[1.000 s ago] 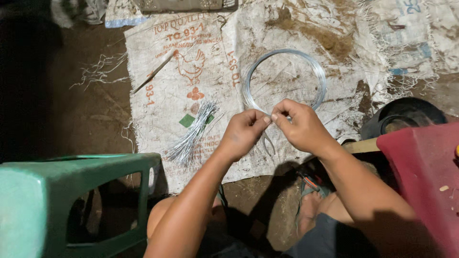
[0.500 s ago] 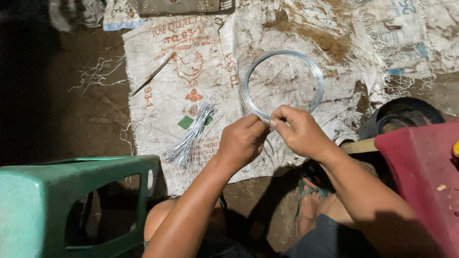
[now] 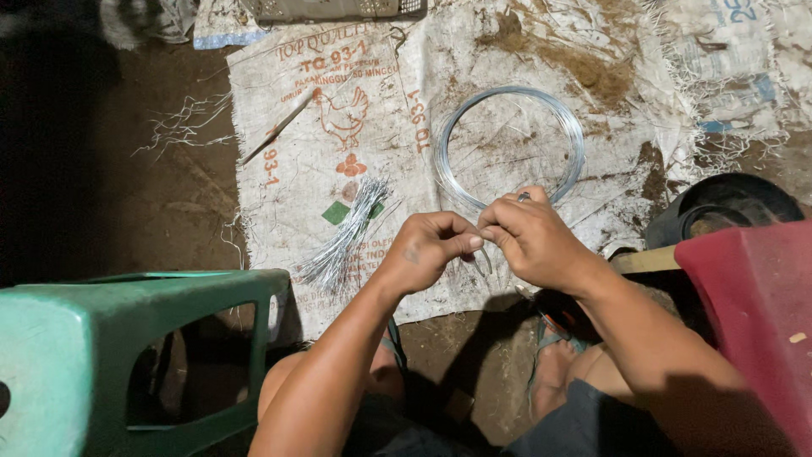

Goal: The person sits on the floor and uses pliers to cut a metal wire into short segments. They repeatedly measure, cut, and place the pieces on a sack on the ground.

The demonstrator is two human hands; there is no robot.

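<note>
my left hand (image 3: 427,245) and right hand (image 3: 529,237) meet fingertip to fingertip, both pinched shut on a short wire piece (image 3: 484,261) hanging between them; wire coil (image 3: 509,145) lies just beyond.

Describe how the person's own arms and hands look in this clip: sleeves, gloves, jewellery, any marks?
Both forearms are bare, with no sleeves in view and no gloves. The left hand has a small dark mark, possibly a tattoo, on its back near the wrist. The right hand seems to wear a ring on one finger. No watch or bracelet shows on either wrist.
</note>
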